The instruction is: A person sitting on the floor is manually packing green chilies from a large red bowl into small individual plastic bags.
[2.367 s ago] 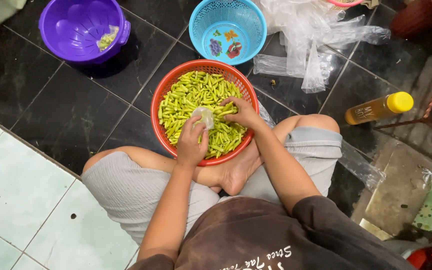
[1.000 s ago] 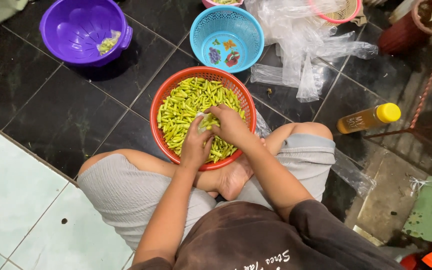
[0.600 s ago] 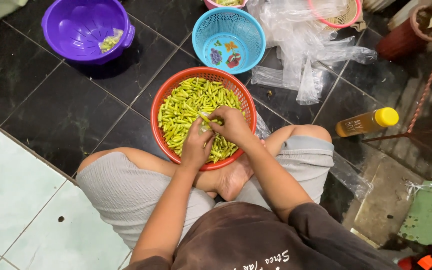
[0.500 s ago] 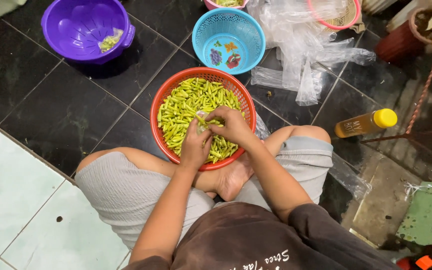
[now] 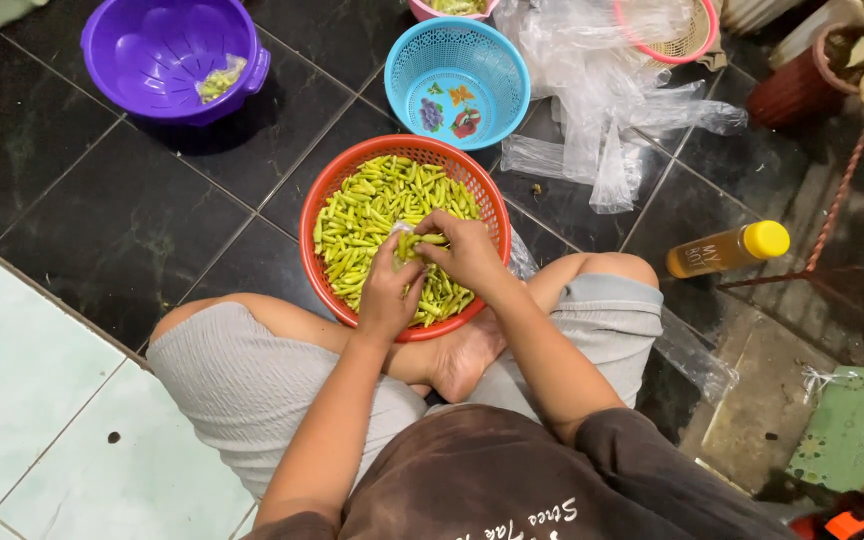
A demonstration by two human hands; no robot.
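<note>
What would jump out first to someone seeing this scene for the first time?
The red basket heaped with green chillies on the dark floor tiles, right in front of the seated person's crossed legs. Both hands meet over it: the left hand and right hand pinch chillies together. Behind it stand a blue basket and, to the left, a purple colander; a yellow-capped bottle lies at right.

Dark tiled floor [image 5: 122, 215] carries red basket [image 5: 314, 205], purple colander [image 5: 167, 50], blue basket [image 5: 457, 80], plastic bags [image 5: 612, 110], yellow-capped bottle [image 5: 727, 250].
</note>
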